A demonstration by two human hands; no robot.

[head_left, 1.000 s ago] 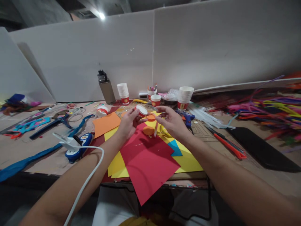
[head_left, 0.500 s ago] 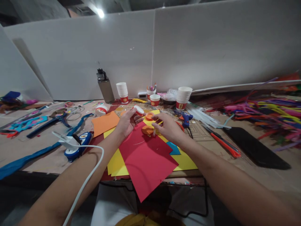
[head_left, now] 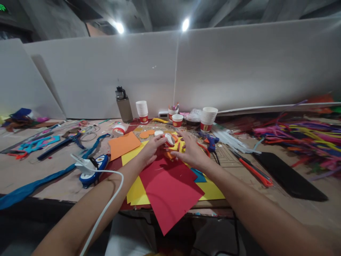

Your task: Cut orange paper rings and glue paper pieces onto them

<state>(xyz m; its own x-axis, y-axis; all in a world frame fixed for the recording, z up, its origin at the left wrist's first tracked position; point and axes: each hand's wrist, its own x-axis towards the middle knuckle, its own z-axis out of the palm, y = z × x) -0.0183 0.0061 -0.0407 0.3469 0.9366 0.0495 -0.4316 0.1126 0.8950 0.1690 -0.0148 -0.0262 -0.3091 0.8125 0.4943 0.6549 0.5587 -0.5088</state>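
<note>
My left hand [head_left: 152,150] is closed on a short cut-off piece of paper cup [head_left: 169,139], white with a red band, held by its edge above the papers. Close by on the right, my right hand [head_left: 191,150] has its thumb and fingers apart beside the cup piece; I see nothing clearly gripped in it. Small orange paper pieces [head_left: 168,155] lie beneath the hands, partly hidden. Under both hands a red paper sheet [head_left: 173,192] overlaps yellow paper [head_left: 137,193]. A blue paper piece [head_left: 199,176] shows beside the red sheet.
Stacked paper cups [head_left: 209,118], another cup stack [head_left: 142,112] and a bottle [head_left: 124,106] stand at the back. A blue glue gun [head_left: 212,140], a red cutter [head_left: 257,172] and a black phone-like slab [head_left: 289,176] lie right. A power strip [head_left: 93,172] with a white cable sits left.
The left hand has brought the cup piece rightward, close to the right hand. The right hand's fingers have spread beside it. The view has tilted up slightly, showing more ceiling.
</note>
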